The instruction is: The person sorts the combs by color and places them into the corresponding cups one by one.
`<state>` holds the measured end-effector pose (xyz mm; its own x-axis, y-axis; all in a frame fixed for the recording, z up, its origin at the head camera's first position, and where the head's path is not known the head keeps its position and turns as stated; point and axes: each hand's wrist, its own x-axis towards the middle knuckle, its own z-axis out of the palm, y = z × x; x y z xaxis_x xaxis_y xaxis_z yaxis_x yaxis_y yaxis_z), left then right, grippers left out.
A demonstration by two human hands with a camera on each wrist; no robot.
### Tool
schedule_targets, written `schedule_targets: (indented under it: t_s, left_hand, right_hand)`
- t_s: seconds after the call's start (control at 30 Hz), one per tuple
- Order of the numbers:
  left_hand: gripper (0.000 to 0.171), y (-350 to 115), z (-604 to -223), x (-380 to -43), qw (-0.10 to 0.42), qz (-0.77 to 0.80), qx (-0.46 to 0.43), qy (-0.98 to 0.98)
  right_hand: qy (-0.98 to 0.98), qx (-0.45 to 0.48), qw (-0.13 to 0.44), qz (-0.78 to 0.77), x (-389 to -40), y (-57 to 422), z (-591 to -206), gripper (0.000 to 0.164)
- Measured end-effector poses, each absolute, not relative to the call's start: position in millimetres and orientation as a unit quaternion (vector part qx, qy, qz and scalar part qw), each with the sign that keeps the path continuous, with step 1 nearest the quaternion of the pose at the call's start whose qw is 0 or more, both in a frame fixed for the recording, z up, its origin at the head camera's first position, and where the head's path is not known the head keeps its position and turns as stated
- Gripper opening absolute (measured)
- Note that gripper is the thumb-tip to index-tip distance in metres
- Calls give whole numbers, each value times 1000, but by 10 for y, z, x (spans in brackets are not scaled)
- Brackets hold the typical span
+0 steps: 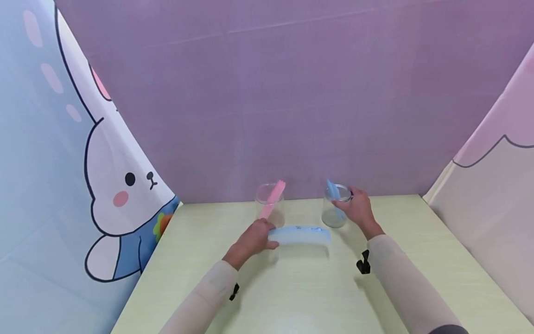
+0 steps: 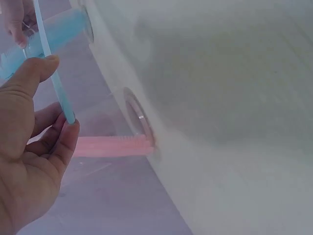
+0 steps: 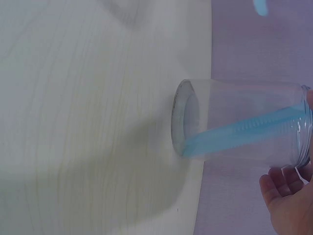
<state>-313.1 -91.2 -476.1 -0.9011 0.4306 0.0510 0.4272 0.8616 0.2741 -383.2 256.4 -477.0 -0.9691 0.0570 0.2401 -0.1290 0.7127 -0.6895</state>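
Note:
My left hand (image 1: 257, 237) pinches one end of a light blue comb (image 1: 300, 235) between thumb and fingers. The comb is held sideways over the table with its teeth toward me. In the left wrist view, the comb (image 2: 51, 63) shows edge-on between thumb and fingertips. My right hand (image 1: 359, 207) holds a clear jar (image 3: 249, 95) near its rim, thumb on the near side. Inside that jar a blue comb (image 3: 234, 136) leans with its tip above the rim. Just behind my left hand, a pink comb (image 1: 273, 199) leans in a second clear jar (image 1: 263, 191).
The jars stand side by side near the back edge of the pale wood table (image 1: 300, 297). Right behind them rises a purple cloth (image 1: 292, 102). A rabbit-print cloth (image 1: 125, 185) borders the left, and a pink and grey cloth (image 1: 496, 195) the right.

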Motion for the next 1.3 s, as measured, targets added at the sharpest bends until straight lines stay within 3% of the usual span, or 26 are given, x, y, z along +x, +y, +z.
schedule_targets:
  t_s: [0.8, 1.03, 1.3]
  left_hand:
    - [45, -650, -4338, -3227, -102, 156, 184, 965]
    - [44, -554, -4228, -3286, -108, 144, 170, 969]
    - [40, -460, -4165, -3359, -93, 148, 145, 974]
  right_hand:
    - [-914, 19, 114, 388, -3826, 2571, -4775, 83]
    - [-914, 33, 139, 380, -3839, 2572, -4784, 78]
    - [-911, 15, 107, 398, -3811, 2543, -4775, 86]
